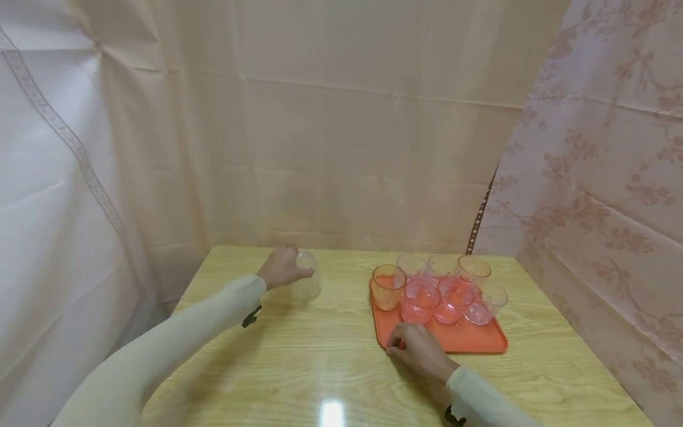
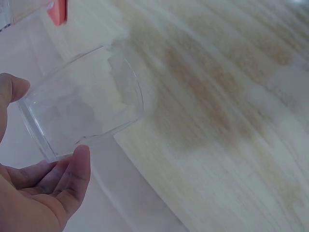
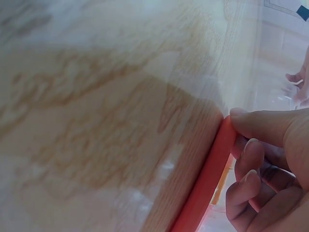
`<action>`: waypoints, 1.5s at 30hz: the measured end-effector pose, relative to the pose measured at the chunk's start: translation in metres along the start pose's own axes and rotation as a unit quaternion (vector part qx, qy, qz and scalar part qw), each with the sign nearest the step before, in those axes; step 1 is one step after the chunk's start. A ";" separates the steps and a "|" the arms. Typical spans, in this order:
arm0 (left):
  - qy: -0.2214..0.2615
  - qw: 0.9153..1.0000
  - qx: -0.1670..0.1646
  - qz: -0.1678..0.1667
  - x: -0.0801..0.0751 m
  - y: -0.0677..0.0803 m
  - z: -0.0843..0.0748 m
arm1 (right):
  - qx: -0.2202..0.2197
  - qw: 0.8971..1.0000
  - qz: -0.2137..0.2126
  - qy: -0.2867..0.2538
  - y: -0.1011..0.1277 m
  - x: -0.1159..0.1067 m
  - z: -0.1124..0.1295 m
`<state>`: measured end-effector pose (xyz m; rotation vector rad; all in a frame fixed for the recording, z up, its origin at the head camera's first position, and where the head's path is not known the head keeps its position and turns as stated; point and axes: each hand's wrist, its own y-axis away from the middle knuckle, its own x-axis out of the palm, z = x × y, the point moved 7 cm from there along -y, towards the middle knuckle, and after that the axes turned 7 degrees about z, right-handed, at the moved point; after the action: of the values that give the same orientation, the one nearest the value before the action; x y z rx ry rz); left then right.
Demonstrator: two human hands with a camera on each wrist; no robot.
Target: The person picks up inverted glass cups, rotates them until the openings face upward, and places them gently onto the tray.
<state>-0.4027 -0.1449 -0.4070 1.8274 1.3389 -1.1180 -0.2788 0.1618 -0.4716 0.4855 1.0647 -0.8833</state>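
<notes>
Left hand (image 1: 281, 268) grips clear cup (image 1: 308, 277); right hand (image 1: 418, 351) pinches tray (image 1: 475, 339) edge.
Cup looks light, thin, slippery, likely crushable; best held around its wall.

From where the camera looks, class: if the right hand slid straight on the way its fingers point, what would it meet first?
The right hand already grips the orange tray rim; straight on, probably the pink cup, though depth is unclear.
</notes>
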 end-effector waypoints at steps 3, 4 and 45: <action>0.001 1.000 0.002 0.005 0.002 0.006 -0.002 | 0.000 1.000 0.002 0.000 0.000 0.001 0.000; 0.003 1.000 0.004 0.007 0.003 0.009 -0.003 | -0.001 1.000 0.001 0.000 0.001 0.001 0.000; 0.060 0.997 0.030 0.032 0.023 0.062 -0.034 | 0.013 0.999 -0.032 -0.014 -0.001 0.001 0.000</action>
<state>-0.3312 -0.1250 -0.4126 1.9960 1.3162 -1.0394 -0.2792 0.1611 -0.4724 0.4606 1.0488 -0.9584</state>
